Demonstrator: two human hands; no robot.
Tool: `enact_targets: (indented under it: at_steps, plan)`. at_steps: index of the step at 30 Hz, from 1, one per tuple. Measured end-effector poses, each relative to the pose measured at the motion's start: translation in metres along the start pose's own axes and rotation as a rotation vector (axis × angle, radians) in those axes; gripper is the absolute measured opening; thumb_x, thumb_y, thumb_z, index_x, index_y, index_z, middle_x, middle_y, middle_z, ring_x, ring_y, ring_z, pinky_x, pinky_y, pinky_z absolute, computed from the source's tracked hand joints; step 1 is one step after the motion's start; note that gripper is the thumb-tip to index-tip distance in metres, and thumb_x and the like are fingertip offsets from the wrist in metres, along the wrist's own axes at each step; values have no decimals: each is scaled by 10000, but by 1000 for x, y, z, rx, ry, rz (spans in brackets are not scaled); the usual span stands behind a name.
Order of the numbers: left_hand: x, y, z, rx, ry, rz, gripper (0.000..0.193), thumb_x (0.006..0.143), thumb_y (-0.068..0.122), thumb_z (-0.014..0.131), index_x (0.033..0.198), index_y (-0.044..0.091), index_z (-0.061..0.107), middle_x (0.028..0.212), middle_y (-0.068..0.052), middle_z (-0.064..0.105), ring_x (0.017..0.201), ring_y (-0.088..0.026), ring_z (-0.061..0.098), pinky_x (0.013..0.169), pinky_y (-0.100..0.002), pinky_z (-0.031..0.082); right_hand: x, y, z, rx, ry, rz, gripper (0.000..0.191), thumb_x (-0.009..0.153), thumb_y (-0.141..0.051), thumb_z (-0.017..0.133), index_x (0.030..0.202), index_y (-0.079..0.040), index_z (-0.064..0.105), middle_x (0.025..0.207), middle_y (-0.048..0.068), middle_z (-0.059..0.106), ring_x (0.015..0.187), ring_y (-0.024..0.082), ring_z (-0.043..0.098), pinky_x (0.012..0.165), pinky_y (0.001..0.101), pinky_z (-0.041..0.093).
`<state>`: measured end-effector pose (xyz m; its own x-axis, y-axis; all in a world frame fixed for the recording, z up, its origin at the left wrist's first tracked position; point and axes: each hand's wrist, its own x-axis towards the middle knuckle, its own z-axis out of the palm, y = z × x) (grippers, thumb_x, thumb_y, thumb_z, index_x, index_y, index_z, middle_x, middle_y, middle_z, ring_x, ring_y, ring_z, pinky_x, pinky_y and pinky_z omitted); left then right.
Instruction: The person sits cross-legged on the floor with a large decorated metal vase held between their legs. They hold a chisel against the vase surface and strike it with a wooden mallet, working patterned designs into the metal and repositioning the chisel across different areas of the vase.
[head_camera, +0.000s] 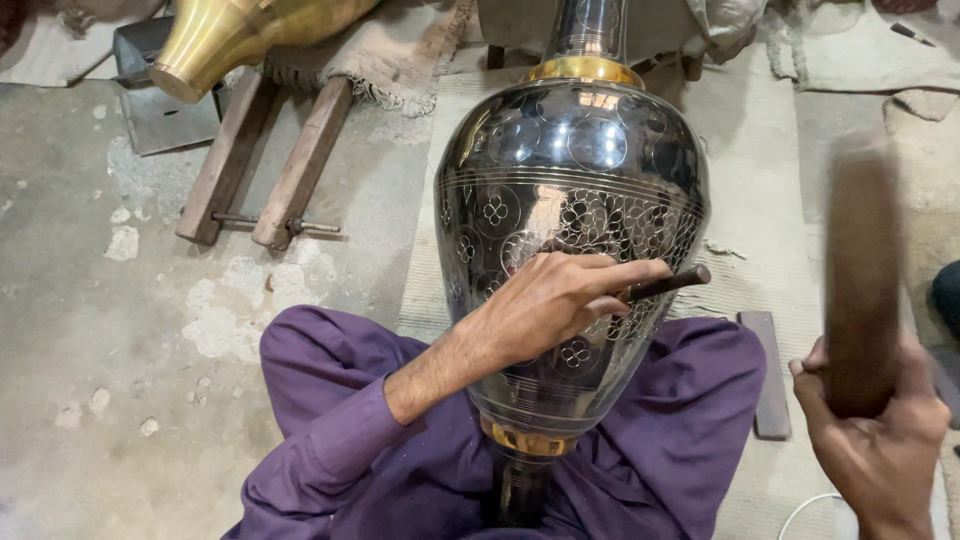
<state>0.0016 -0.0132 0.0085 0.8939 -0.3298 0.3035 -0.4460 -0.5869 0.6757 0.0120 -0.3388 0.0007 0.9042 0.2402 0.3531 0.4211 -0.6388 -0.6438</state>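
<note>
A large dark metal vase (575, 170) with engraved flower and circle patterns and gold bands lies across my lap, neck pointing away. My left hand (560, 300) rests on its belly, shut on a thin dark chisel (675, 283) whose end sticks out to the right. My right hand (880, 440) is raised at the lower right, gripping a dark wooden mallet (860, 270) that stands upright and is blurred. The mallet is apart from the chisel, off to its right.
A brass vase (240, 35) lies at the top left over a wooden cradle (265, 165) on the concrete floor. A woven mat (760, 160) lies under the dark vase. A flat dark bar (770, 375) sits on the mat by my right knee.
</note>
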Motion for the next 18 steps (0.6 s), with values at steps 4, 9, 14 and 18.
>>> enact_targets:
  at_steps: [4,9,14,18]
  plan:
    - [3,0,4,57,-29,-4,586,893,212,756,1443,273,564,977,-24,751,742,-150,718,681,-331,635,6,-11,-7,-166,-55,-6,569,845,41,742,1378,18,545,994,165,709,905,261,723,810,392,595]
    - [6,2,2,26,-80,-49,583,889,197,747,1440,279,575,932,-28,771,700,-147,713,664,-365,607,1,-13,4,570,7,183,590,894,-80,735,1400,-83,431,1089,31,697,959,118,707,806,295,607]
    - [9,5,-2,-5,-97,-29,559,884,194,731,1419,272,592,1066,-48,789,762,-145,747,711,-357,631,-9,5,13,13,46,-43,442,964,-75,756,1332,-99,512,1044,147,693,948,205,733,880,311,612]
    - [6,7,-3,-43,-70,6,539,917,188,710,1438,237,580,1111,-63,782,820,-161,759,719,-364,625,-8,11,11,-231,-92,3,684,781,-41,769,1428,-36,549,1041,248,719,878,293,726,772,393,593]
